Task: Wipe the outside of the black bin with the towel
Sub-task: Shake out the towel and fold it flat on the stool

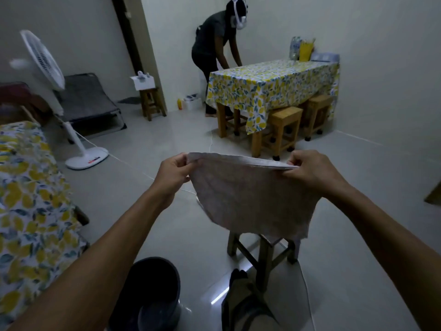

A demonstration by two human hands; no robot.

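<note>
A pale grey-pink towel [253, 199] hangs spread out in front of me. My left hand [173, 174] pinches its upper left corner and my right hand [310, 169] pinches its upper right corner, both at chest height with arms stretched forward. The black bin [155, 290] stands upright on the floor near the bottom of the view, below my left forearm, which hides part of its rim. The towel is well above the bin and does not touch it.
A small wooden stool [262, 252] stands under the hanging towel. A bed with a lemon-print cover [26, 206] lies left, with a white standing fan [78, 144] beyond. Across the room a person [214, 51] bends over a lemon-cloth table [269, 87] with stools.
</note>
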